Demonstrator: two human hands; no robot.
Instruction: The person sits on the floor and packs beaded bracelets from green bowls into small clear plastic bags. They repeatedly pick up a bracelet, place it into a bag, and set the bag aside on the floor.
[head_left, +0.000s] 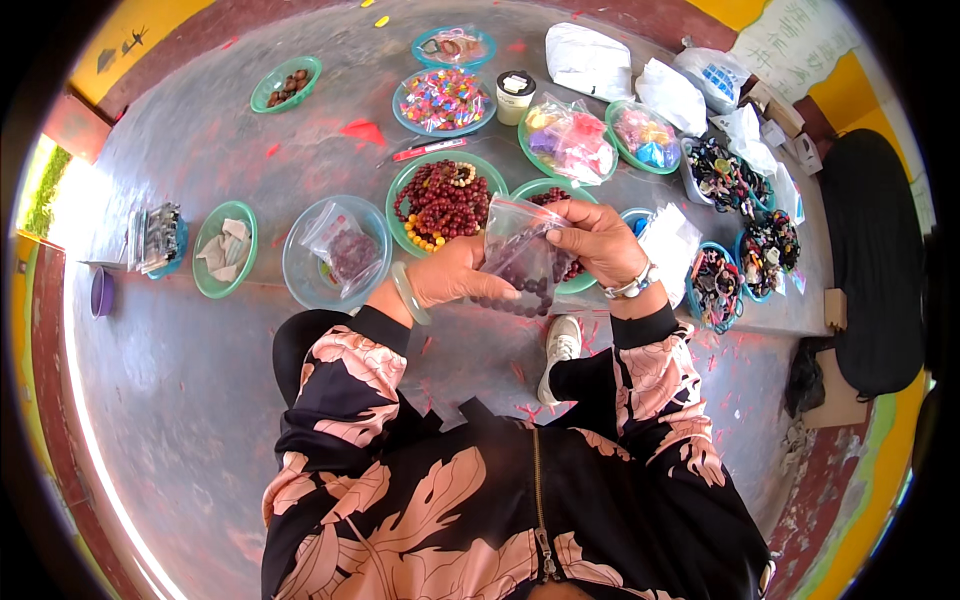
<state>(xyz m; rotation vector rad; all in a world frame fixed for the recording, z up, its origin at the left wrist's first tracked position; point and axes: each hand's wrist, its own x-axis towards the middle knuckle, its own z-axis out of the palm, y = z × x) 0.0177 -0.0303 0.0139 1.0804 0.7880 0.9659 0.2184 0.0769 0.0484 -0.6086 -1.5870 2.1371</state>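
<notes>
Between my two hands hangs a clear zip-lock bag point(513, 243) with a dark beaded bracelet point(528, 299) showing in its lower part. My left hand point(450, 272) grips the bag's left side, thumb across its front. At the bag's upper right corner, my right hand point(594, 240) pinches the edge between thumb and fingers. Just beyond, a green basin point(394, 218) holds strings of dark red beads point(447, 203) and some yellow ones. A second green basin point(583, 193) with dark red beads is partly hidden behind my right hand and the bag.
Left of my hands stands a clear bowl point(297, 262) with a bag of dark beads point(352, 256), then a green basin point(203, 212) with a cloth. Farther off are a basin of colourful pieces point(443, 101), a lidded cup point(516, 96) and white bags point(588, 60). Baskets of hair ties point(717, 288) stand right.
</notes>
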